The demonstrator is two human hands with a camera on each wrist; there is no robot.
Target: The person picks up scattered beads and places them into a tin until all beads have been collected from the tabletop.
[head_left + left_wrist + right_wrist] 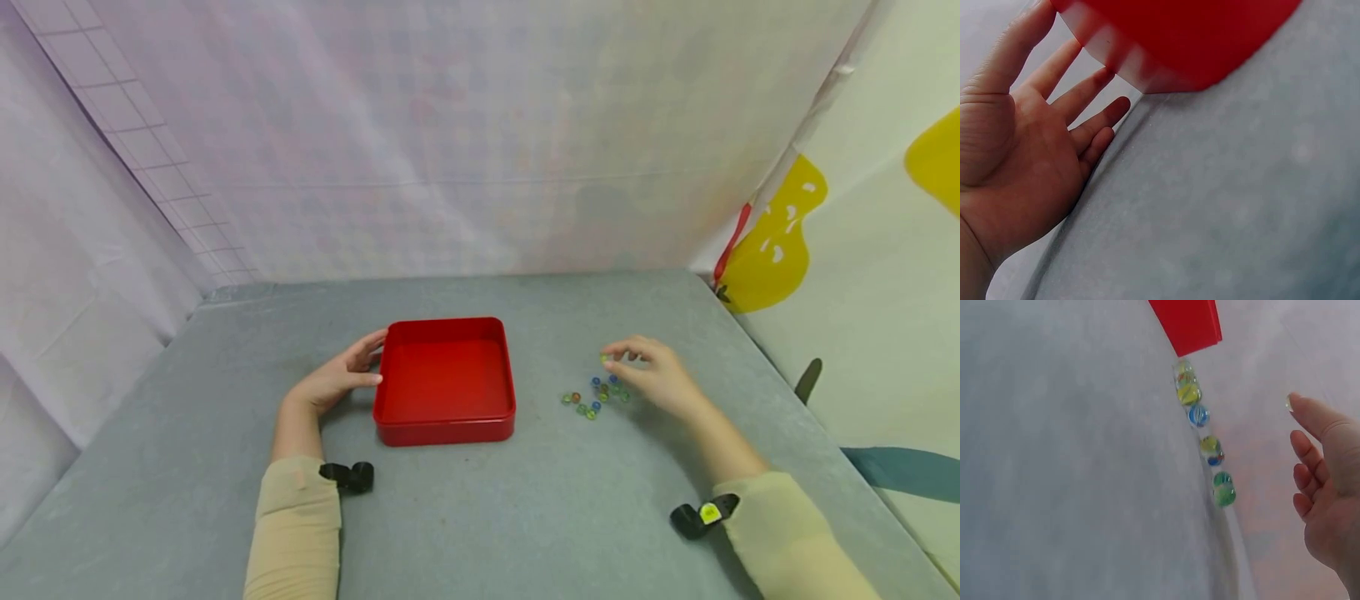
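A square red tray (pixel 446 431) with raised walls stands on the grey cloth, its inside bare. My left hand (pixel 337 379) touches the tray's left wall, fingers extended and thumb at the rim; in the left wrist view the fingertips of this hand (pixel 1029 150) meet the red side. To the right of the tray, my right hand (pixel 652 375) pinches a yellowish glass marble (pixel 604 357) between thumb and fingertips, above the loose marbles (pixel 591 413). That same marble (pixel 1289 403) shows at the thumb tip in the right wrist view.
Several glass marbles (pixel 1199 415), green, yellow, blue and orange, lie scattered on the grey cloth (pixel 465 525) between the tray and my right hand. A pale curtain (pixel 465 150) hangs behind the table, and a printed white one (pixel 885 333) hangs along the right side.
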